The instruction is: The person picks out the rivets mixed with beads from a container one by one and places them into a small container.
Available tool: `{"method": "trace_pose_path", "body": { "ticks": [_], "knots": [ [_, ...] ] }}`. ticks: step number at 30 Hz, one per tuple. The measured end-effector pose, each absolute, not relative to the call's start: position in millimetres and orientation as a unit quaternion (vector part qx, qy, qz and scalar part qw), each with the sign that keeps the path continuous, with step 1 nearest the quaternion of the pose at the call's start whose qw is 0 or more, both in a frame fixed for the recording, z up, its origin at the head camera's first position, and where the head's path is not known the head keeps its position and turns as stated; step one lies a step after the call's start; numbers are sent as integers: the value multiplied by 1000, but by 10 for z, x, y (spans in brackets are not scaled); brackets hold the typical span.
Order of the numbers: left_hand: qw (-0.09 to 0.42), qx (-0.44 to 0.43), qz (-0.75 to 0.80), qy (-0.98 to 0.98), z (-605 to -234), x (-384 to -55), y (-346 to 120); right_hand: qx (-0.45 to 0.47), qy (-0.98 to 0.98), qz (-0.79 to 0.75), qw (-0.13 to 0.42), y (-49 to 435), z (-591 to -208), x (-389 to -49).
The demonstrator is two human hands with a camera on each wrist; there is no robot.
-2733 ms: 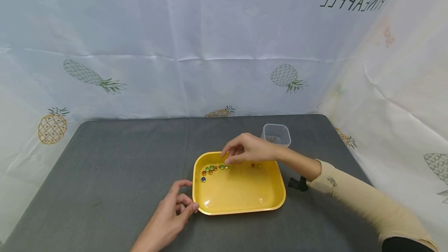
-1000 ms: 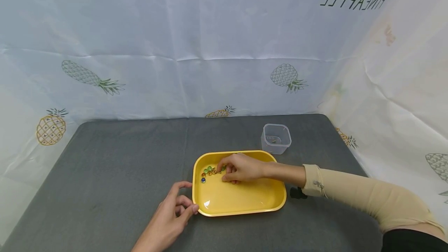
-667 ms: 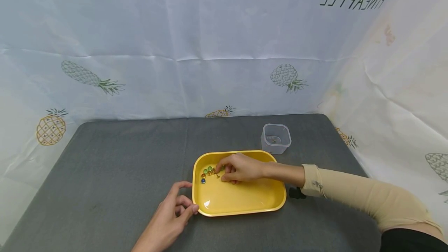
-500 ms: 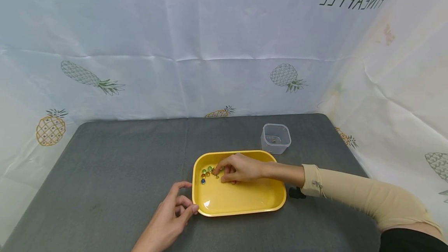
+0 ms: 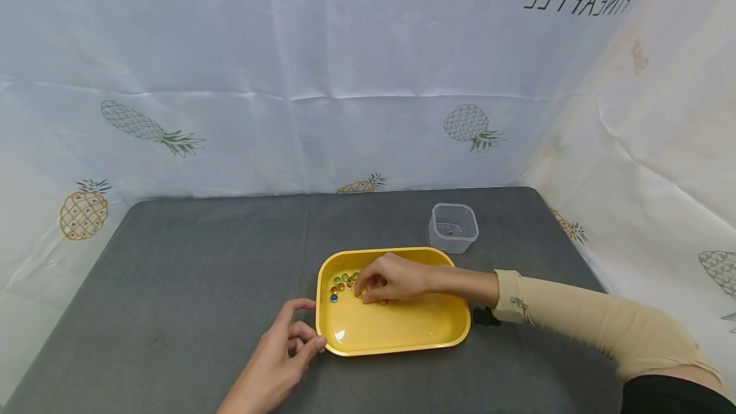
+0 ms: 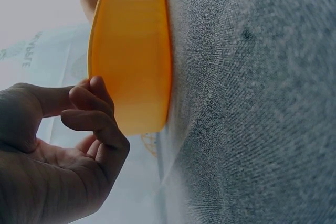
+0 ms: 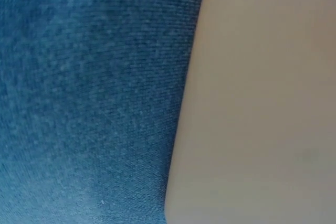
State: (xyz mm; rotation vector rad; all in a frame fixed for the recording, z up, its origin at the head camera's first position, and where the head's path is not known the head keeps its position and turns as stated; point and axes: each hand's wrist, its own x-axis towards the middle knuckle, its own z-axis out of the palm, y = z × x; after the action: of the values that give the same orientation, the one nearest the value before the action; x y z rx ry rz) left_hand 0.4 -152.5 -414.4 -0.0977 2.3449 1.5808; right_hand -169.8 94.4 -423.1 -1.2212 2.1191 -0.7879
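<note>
A shallow yellow tray (image 5: pixel 374 331) lies on the table, with several small glass beads (image 5: pixel 335 289) in green, amber and blue near its far left corner. My left hand (image 5: pixel 282 350) holds the tray's front left corner, thumb on the rim and index finger against the left side. In the left wrist view, the fingers (image 6: pixel 97 124) bend up to the rim of the tray's orange-looking wall (image 6: pixel 131 51). My right hand (image 5: pixel 393 278) reaches into the tray beside the beads, thumb and index pinching a small gold-coloured piece (image 5: pixel 361 295), mostly hidden by the fingertips.
A clear plastic container (image 5: pixel 453 229) stands behind the tray's far right corner, with a tiny dark gold piece inside. The grey table (image 5: pixel 218 273) meets a pineapple-printed curtain (image 5: pixel 368 69) behind. A beige sleeve (image 7: pixel 252 103) fills much of the right wrist view.
My right hand has come down from above the tray's far side into it. Its fingertips have shifted among the beads, nudging some. The left hand stays at the corner.
</note>
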Motion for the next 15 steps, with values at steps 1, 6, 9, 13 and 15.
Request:
{"method": "trace_pose_path", "body": {
  "ticks": [1, 6, 9, 13, 15],
  "knots": [
    [154, -32, 553, 818, -4147, 4, -1527, -455, 792, -295, 280, 945, -4237, -1698],
    [154, -29, 555, 817, -4148, 8, -1533, -453, 797, -293, 271, 946, -4258, -1699],
    [156, -29, 557, 815, -4148, 8, -1536, -448, 800, -293, 271, 953, -4261, -1704],
    [160, -28, 560, 813, -4151, 5, -1541, -442, 805, -288, 271, 957, -4243, -1701],
    [162, -28, 560, 812, -4153, 4, -1544, -443, 808, -282, 269, 957, -4232, -1697]
  ]
}}
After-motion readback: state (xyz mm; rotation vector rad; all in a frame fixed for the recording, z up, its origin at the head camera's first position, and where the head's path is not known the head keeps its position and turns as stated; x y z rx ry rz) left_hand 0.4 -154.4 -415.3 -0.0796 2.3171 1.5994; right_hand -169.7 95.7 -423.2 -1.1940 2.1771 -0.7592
